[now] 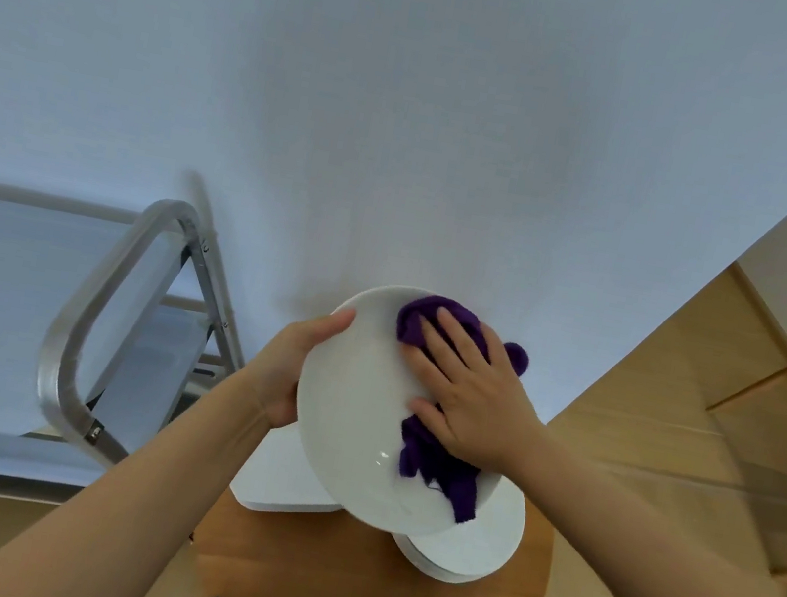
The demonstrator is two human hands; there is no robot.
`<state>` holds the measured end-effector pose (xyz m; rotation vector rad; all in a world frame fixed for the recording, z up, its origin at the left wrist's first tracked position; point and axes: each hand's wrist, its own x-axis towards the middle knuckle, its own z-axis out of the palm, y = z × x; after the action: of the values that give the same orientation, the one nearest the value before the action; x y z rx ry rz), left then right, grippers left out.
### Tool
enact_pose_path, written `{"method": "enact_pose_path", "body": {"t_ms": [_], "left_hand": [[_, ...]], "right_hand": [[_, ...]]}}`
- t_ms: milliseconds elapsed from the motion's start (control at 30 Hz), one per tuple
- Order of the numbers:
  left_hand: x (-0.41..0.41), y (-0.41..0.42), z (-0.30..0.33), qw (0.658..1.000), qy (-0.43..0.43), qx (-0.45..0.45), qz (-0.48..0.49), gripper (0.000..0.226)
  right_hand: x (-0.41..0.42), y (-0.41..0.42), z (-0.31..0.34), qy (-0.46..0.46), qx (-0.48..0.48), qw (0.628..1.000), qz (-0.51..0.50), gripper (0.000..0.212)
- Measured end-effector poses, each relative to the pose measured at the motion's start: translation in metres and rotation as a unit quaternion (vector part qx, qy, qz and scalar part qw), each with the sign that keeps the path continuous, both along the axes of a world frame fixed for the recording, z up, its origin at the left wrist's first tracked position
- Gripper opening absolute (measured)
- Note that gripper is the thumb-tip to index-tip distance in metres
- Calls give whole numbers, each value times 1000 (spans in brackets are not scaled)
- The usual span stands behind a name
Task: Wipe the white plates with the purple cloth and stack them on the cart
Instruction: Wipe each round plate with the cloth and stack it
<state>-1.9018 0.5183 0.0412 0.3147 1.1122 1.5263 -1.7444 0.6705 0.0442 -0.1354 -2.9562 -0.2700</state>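
I hold a round white plate (354, 396) tilted up in front of me. My left hand (297, 360) grips its left rim, thumb over the front edge. My right hand (469, 394) lies flat on the purple cloth (435, 472) and presses it against the plate's face, fingers straight and spread. The cloth bunches above my fingertips and hangs below my palm. Under the held plate, a stack of round white plates (470, 545) and a square white plate (283, 478) rest on a small wooden table (334, 575).
A metal cart (80, 324) with a tubular handle and flat grey shelves stands to the left of the table. A plain white wall fills the background. Wooden floor and light wooden furniture (778, 415) lie to the right.
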Motion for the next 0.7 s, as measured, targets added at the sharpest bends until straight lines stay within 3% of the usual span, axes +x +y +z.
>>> {"method": "enact_pose_path", "body": {"t_ms": [133, 267, 400, 533, 567, 700], "left_hand": [[12, 6, -5, 998, -1, 9, 67, 55], [31, 11, -9, 992, -56, 20, 110, 59], [48, 16, -14, 979, -116, 11, 167, 75], [45, 22, -3, 986, -81, 13, 144, 63], [44, 22, 1, 989, -80, 19, 125, 58], [38, 21, 8, 991, -50, 94, 87, 39]], "right_hand": [[5, -25, -19, 63, -92, 980, -168, 57], [1, -53, -33, 105, -221, 912, -329, 70], [-8, -66, -33, 191, -344, 834, -388, 82], [-21, -63, -18, 307, -445, 752, -378, 78], [-24, -63, -12, 326, -447, 756, -349, 73], [-33, -71, 9, 307, -393, 854, -149, 52]]}}
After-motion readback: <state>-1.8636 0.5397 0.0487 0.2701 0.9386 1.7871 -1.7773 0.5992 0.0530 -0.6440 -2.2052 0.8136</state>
